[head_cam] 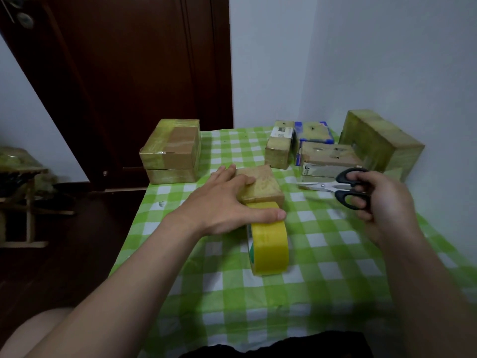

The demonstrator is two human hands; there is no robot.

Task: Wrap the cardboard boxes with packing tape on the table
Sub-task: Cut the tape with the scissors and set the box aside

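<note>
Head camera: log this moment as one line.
left hand presses small box | thumb on tape strip | tape roll upright, joined to box | right hand holds scissors beside box | tape not yet cut

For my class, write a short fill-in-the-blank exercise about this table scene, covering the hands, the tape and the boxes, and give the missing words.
The right hand grips scissors with ____ handles.
The left hand lies flat on a small box, thumb on the ____ tape roll.
The tablecloth is checked white and ____.
At the table's far left, ____ boxes are stacked.
Missing words: black, yellow, green, two.
</note>
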